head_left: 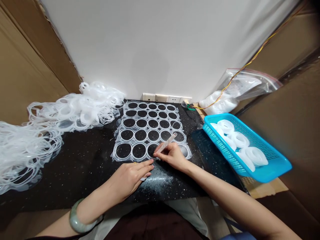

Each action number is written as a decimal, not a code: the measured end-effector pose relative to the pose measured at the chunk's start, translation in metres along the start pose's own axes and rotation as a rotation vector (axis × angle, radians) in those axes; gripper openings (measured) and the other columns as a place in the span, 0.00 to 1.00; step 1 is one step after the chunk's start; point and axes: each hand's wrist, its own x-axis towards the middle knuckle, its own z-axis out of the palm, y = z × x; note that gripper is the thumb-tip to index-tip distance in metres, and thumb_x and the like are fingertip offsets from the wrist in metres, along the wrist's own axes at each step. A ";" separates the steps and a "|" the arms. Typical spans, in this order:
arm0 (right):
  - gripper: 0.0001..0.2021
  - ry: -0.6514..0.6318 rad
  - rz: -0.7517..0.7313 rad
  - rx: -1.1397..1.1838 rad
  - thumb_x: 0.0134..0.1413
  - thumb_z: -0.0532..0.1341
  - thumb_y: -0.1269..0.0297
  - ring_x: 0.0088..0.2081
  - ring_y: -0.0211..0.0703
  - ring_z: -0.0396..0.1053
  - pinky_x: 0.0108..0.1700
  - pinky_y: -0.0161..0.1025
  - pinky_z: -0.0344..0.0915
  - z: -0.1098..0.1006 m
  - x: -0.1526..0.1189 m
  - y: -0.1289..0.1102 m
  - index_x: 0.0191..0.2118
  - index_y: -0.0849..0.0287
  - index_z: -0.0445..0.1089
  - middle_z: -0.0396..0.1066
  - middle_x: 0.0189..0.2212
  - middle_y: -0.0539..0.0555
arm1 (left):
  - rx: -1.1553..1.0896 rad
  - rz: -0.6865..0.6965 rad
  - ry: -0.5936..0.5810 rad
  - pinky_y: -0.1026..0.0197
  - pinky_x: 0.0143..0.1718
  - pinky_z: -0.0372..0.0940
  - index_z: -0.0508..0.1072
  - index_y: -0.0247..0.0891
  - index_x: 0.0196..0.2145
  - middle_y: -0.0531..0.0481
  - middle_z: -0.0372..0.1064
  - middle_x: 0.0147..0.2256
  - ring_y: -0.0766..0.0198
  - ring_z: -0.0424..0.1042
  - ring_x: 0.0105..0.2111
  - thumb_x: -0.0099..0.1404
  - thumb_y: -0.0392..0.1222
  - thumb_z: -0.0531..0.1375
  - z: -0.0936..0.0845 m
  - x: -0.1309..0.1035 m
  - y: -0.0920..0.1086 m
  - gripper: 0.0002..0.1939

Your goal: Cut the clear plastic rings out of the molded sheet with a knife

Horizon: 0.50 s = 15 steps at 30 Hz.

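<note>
A translucent sheet with rows of round openings lies on the black speckled table. My right hand pinches a clear, flat-sided stick over the front row, its lower end at the rim of an opening. My left hand rests at the sheet's front edge, fingers pressed together, with a small whitish piece showing under them. Whatever else lies beneath that palm is hidden. Fine whitish bits are scattered on the table between my hands.
Translucent ring scraps are heaped along the left. At the right, a blue basket holds several white ring stacks. Behind it are a plastic bag and a yellow-red wire. Wall sockets line the back.
</note>
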 end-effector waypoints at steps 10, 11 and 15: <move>0.07 -0.018 -0.160 -0.140 0.56 0.63 0.64 0.26 0.37 0.67 0.29 0.33 0.61 -0.002 -0.002 0.001 0.30 0.61 0.74 0.73 0.28 0.52 | 0.028 -0.001 0.023 0.56 0.43 0.72 0.70 0.36 0.53 0.42 0.66 0.56 0.57 0.75 0.45 0.72 0.39 0.49 0.001 0.000 0.004 0.17; 0.07 -0.019 -0.171 -0.140 0.56 0.63 0.64 0.27 0.36 0.67 0.29 0.33 0.61 -0.002 -0.002 0.001 0.30 0.61 0.74 0.73 0.28 0.52 | 0.027 -0.006 0.021 0.56 0.43 0.72 0.70 0.36 0.53 0.42 0.65 0.57 0.57 0.75 0.45 0.72 0.38 0.49 0.001 0.000 0.004 0.17; 0.07 -0.010 -0.208 -0.151 0.56 0.63 0.66 0.28 0.37 0.68 0.31 0.33 0.62 -0.001 -0.002 0.001 0.29 0.61 0.74 0.74 0.28 0.52 | 0.001 -0.033 -0.007 0.56 0.45 0.71 0.69 0.35 0.54 0.42 0.65 0.57 0.57 0.74 0.47 0.72 0.37 0.49 0.001 0.001 0.003 0.17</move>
